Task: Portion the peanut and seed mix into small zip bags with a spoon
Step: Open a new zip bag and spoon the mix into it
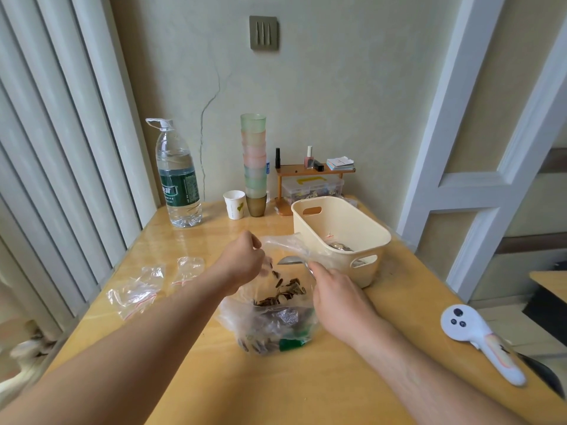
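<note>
A big clear plastic bag (270,323) of seed mix lies on the wooden table (306,388) in front of me. My left hand (242,262) pinches a clear plastic edge and holds it up above the seeds. My right hand (334,289) grips the handle of a metal spoon (290,260), whose bowl points left over the opening. Two small empty zip bags (138,289) (188,268) with red seals lie flat to the left. A cream basket (340,234) behind the spoon holds a filled bag at its bottom.
A large water bottle (179,179), a paper cup (234,204) and a stack of coloured cups (254,164) stand at the back. A small wooden shelf (313,171) sits by the wall. A white controller (478,342) lies at the right edge.
</note>
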Tool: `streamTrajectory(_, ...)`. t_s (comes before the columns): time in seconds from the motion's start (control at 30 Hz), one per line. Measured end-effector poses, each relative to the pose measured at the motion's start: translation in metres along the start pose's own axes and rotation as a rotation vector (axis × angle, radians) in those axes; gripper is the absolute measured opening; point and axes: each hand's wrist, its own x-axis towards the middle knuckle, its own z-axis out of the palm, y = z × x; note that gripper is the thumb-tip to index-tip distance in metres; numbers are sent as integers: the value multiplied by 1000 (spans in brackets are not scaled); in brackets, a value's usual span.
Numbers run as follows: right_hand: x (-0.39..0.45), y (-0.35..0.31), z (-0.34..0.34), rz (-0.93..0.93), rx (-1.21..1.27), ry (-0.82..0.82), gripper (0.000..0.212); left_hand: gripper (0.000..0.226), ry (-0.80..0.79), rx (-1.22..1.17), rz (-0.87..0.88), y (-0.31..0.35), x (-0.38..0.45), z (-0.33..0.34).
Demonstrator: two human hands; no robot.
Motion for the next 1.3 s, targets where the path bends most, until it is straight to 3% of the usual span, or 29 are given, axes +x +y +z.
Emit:
streamTrajectory(0.2,4,0,4,6,13,16,49,37,-83,84,52,1,-5,5)
streamTrajectory(0.33,4,6,9,26,-8,-11,47,36,-66,246,117,-6,-6,11)
streamTrajectory(0.57,6,12,14,32,-54,-40,55,64,-80,150,102,-7,-10,5)
streamTrajectory(0.67,7,12,15,38,-75,-46,56,72,-135,318,142,-9,-12,5)
streamTrajectory(0.8,6,10,17,39,-68,-50,46,59,-182,504,95,-13,-9,13)
streamTrajectory(0.93,4,7,17,20,-86,-72,37,47,-149,381,24,-18,-3,20)
streamTrajectory(1.13,4,11,13,41,-99,-130,42,47,-137,94,-55,-19,7,17)
streamTrajectory(1.3,0,14,13,61,-101,-150,34,46,-197,175,-16,-16,7,17)
